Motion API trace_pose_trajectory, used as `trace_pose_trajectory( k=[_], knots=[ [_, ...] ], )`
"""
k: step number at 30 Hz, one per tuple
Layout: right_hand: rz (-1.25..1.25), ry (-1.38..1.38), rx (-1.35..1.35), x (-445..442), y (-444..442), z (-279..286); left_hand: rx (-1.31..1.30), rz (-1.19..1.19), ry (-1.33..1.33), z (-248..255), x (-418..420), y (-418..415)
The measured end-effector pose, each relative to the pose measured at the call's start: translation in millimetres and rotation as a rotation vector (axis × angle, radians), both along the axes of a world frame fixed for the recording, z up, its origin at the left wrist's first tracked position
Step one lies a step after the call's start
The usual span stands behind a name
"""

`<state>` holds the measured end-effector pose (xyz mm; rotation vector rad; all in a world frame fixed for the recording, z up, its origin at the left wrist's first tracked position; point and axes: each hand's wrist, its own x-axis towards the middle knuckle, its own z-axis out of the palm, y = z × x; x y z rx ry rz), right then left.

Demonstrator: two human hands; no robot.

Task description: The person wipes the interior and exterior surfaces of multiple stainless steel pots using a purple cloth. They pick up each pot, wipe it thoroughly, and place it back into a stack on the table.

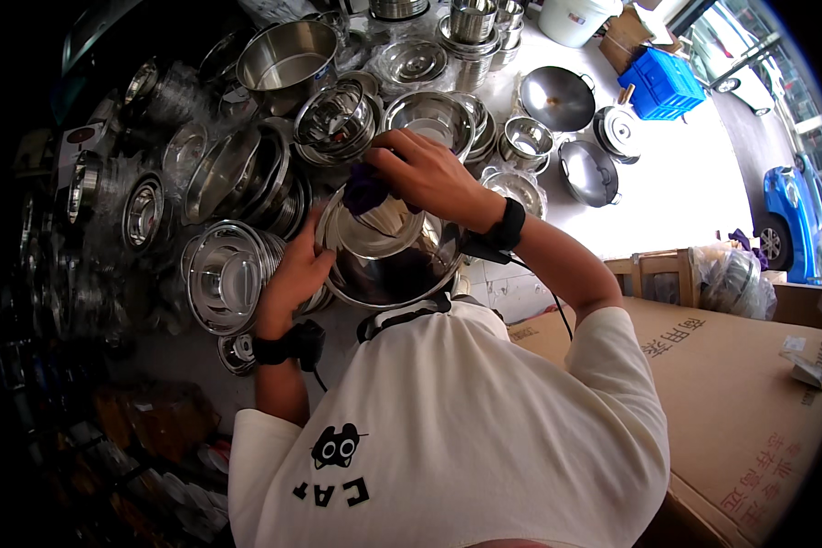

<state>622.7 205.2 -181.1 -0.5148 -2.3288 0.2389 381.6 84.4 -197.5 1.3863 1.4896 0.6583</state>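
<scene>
A shiny stainless steel basin (411,281) sits right in front of me, its wide rim facing up. My left hand (300,266) grips its left rim, the thumb on the near side and the fingertips partly hidden. Bunched in my right hand (435,178) is a dark purple cloth (366,188), held over the far left part of the basin's inside. My right palm and fingers cover some of the cloth. Each wrist wears a black strap with a device and a cable.
Stacked steel basins (226,277) stand close on the left, with a deep steel pot (288,61) beyond. Two dark woks (558,99) lie on the pale floor near a blue plastic crate (661,82). A large cardboard box (719,404) lies at my right.
</scene>
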Motion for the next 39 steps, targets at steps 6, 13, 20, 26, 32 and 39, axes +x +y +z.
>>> trace_pose_trajectory(
  k=[6, 13, 20, 26, 32, 39],
  knots=[
    [-0.162, 0.087, 0.221, 0.0, -9.3, 6.8, 0.113, 0.021, -0.046, -11.8, 1.2, -8.7],
    [0.0, -0.109, -0.123, 7.5, -13.0, -9.4, 0.057, 0.027, -0.049, -6.7, 0.6, -11.8],
    [-0.276, 0.018, -0.502, 32.0, -13.0, -38.5, 0.089, 0.153, -0.086, -4.2, -6.2, -12.1],
    [-0.474, 0.099, -0.823, 37.5, -39.5, -87.7, 0.084, 0.27, -0.14, -0.5, -16.2, -4.5],
    [-0.426, 0.157, -0.799, 43.7, -43.7, -93.9, 0.018, 0.248, -0.092, -19.3, -29.3, 5.1],
    [-0.391, -0.055, -0.503, 60.7, -35.1, -50.6, 0.065, 0.043, 0.307, 8.8, -15.2, 21.5]
  ],
)
